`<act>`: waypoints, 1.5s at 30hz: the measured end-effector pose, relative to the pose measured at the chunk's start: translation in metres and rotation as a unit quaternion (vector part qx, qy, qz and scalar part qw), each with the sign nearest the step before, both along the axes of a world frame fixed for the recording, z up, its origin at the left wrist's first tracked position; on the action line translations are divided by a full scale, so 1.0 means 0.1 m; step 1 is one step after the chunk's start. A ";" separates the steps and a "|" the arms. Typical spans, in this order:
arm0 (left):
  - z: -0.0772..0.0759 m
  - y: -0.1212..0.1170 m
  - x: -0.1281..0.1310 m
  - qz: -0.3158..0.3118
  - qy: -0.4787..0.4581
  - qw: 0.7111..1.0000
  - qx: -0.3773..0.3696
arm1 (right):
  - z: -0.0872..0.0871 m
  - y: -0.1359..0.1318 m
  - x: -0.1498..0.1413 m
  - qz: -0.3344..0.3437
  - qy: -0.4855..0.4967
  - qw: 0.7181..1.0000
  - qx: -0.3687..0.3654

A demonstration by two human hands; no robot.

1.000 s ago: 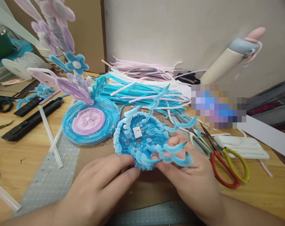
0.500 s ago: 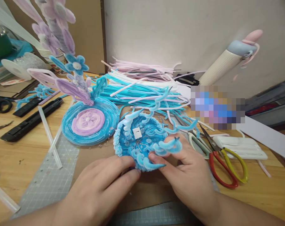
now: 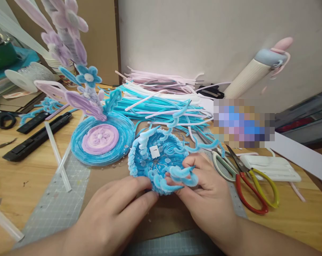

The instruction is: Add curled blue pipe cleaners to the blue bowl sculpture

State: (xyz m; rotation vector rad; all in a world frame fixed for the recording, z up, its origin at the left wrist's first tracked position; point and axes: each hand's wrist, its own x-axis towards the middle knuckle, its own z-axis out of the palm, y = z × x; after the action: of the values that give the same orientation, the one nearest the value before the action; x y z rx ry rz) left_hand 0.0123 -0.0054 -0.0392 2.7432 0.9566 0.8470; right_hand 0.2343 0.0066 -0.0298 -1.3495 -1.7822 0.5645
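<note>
A blue fuzzy bowl-shaped piece (image 3: 152, 158) made of pipe cleaners, with curly tendrils and a small white square inside, sits at the table's centre. My left hand (image 3: 115, 209) grips its near rim with fingers closed. My right hand (image 3: 206, 193) pinches a curled blue tendril (image 3: 183, 174) against the piece's right edge, fingers bent round it. To the left stands a blue and lilac coiled disc (image 3: 102, 140) with purple leaves and a blue flower (image 3: 88, 75) rising from it.
A heap of blue, white and pink pipe cleaners (image 3: 161, 101) lies behind. Red-and-yellow scissors (image 3: 252, 185) and a white face mask (image 3: 272, 167) lie at right. Black box cutters (image 3: 35, 137), glue sticks (image 3: 56, 156) and a grey cutting mat (image 3: 56, 206) are at left.
My right hand has curled the long blue tendril inward and drawn it closer to the bowl's rim. My left hand has stayed on the near rim.
</note>
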 end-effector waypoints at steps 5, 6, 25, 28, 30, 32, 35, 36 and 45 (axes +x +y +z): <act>0.01 -0.02 0.01 0.010 0.002 1.000 -0.003 | 0.00 0.00 -0.01 -0.004 -0.019 1.000 0.006; 0.01 -0.02 0.01 0.012 0.001 1.000 -0.002 | 0.00 0.00 -0.01 -0.004 -0.023 1.000 0.006; 0.10 -0.01 0.10 0.035 -0.031 0.999 0.002 | 0.02 0.01 -0.03 -0.011 -0.028 1.000 0.008; 0.11 -0.04 0.10 0.058 -0.030 0.998 -0.011 | 0.02 -0.01 -0.01 -0.008 -0.035 0.999 0.011; 0.12 -0.04 0.10 0.066 -0.028 0.997 -0.018 | 0.02 -0.02 0.00 -0.003 -0.036 0.999 0.019; 0.14 -0.03 0.11 0.063 -0.033 0.997 -0.022 | 0.01 -0.04 0.02 0.002 -0.039 0.999 0.032; 0.17 -0.01 0.13 0.047 -0.046 0.998 -0.021 | 0.01 -0.05 0.04 0.015 -0.050 0.998 0.047; 0.18 -0.01 0.14 0.042 -0.046 0.998 -0.018 | 0.01 -0.06 0.05 0.019 -0.055 0.997 0.050; 0.37 -0.02 0.14 0.030 -0.069 0.994 0.076 | 0.04 -0.06 0.08 0.030 -0.083 0.993 0.084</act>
State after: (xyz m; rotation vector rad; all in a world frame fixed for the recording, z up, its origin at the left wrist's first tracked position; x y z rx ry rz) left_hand 0.0260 -0.0069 -0.0018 2.7473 0.9899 1.1464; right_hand 0.2419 0.0007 -0.0263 -1.2609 -1.9622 0.3340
